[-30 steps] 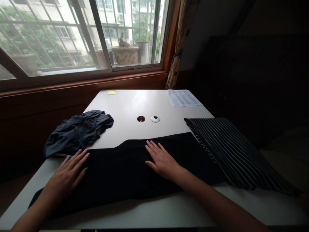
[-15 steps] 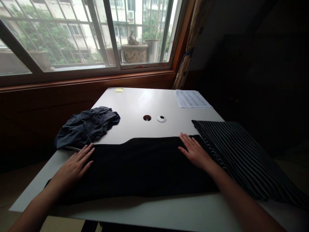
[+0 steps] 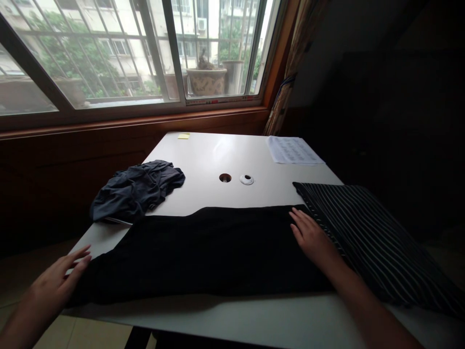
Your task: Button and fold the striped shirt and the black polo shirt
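A black garment [image 3: 218, 252] lies flat and stretched out across the near part of the white table [image 3: 203, 165]; its exact kind is hard to tell. At its left end is my left hand [image 3: 60, 276], fingers extended and thumb apart, beside the cloth's edge; whether it touches the cloth I cannot tell. My right hand [image 3: 308, 235] rests flat on the garment's right end, fingers stretched toward its far edge. Just right of that hand lies a striped dark garment [image 3: 363, 228], folded, bordering the black cloth.
A crumpled grey-blue garment [image 3: 138, 189] sits on the table's left side. Printed sheets [image 3: 296, 150] lie at the far right, a yellow sticky note [image 3: 183, 136] at the far left. A cable hole [image 3: 225, 178] and its white cover [image 3: 247, 180] are mid-table. Beyond stands a barred window [image 3: 145, 53].
My left hand has moved left and toward me, off the black garment's upper left area to its left end. My right hand has slid a little to the right on the cloth.
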Demonstrator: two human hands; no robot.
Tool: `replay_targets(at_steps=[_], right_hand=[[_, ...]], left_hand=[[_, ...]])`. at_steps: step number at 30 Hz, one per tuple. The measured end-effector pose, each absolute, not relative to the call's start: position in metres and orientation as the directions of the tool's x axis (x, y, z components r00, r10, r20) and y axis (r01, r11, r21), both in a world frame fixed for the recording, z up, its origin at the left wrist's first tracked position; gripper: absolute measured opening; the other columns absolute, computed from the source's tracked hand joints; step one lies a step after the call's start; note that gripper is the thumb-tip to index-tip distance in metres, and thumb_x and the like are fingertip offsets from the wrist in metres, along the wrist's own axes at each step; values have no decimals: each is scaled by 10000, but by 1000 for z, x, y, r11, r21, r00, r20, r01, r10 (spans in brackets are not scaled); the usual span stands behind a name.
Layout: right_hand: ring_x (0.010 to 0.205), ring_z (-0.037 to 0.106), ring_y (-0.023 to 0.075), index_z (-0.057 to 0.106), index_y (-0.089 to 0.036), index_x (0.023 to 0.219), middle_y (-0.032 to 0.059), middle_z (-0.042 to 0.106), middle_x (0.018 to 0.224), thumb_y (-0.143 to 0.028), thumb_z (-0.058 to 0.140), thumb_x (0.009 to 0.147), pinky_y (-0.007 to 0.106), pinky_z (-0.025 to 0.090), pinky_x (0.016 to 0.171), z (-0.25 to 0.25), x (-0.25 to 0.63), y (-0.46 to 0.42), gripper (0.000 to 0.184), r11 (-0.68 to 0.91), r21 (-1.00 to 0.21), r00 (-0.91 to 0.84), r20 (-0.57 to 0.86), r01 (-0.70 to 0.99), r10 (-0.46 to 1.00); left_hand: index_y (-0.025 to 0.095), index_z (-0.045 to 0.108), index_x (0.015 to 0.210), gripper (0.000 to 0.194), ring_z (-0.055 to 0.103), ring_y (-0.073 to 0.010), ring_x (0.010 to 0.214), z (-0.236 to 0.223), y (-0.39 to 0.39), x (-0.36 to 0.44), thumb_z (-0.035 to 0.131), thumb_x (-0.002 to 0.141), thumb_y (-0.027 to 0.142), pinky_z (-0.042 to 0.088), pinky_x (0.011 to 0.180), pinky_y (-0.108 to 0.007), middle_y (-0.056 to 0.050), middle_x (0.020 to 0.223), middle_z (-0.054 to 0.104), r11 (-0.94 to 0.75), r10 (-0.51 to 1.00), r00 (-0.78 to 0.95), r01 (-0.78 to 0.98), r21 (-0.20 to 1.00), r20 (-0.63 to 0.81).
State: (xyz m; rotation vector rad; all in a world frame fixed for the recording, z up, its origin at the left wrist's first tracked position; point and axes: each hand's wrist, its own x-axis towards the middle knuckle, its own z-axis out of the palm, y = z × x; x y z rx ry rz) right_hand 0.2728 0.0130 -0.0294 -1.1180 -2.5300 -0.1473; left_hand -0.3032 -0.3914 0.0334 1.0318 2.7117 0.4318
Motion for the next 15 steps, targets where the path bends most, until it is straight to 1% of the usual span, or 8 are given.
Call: replay_targets(at_steps=[2,4,7,10,13,15], right_hand=[[1346,509,289,575,-124,1384,144,556,1456,-304,362,1022,484,413,1142,-26,285,-2,457,658,-35,-598,384,752,704],[1285,554,302,600,-144,1355,145,594,1407,-292,378,1012,500,448,1100,-21,298,-19,435,631,-20,-576,386,776,721],[1200,597,313,620,-153,1323,152,622,1350,-277,387,996,511,482,1044,-11,313,-46,420,594,7,-553,374,804,744],[1121,617,307,631,-152,1295,155,637,1300,-275,399,984,495,507,993,-2,322,-71,407,561,30,-534,356,827,767],[1040,633,309,677,-200,1199,147,669,1192,-265,417,963,488,520,929,4,328,-90,358,534,32,-511,344,845,788],[998,638,320,704,-228,1107,150,679,1108,-259,427,948,489,526,869,7,332,-99,321,512,27,-491,335,858,805]], left_hand=[[139,559,1339,587,675,-281,1066,28,-394,-303,416,926,532,520,890,-317,-112,1257,662,733,651,-747,574,366,-132],[151,526,1377,613,691,-274,995,26,-391,-303,431,918,547,524,848,-315,-98,1187,681,744,642,-752,564,359,-149],[167,547,1357,601,685,-287,1015,24,-381,-304,431,917,559,512,860,-328,-86,1104,710,747,649,-739,574,336,-181],[163,617,1225,556,692,-295,1005,23,-372,-308,458,898,583,516,826,-323,-89,1048,739,760,643,-723,564,322,-252],[181,674,1042,500,715,-284,887,18,-370,-316,492,874,615,524,739,-299,-57,904,763,774,632,-706,559,296,-320],[199,697,932,460,721,-266,800,11,-375,-325,524,849,617,525,679,-275,-24,800,758,754,656,-699,589,291,-286]])
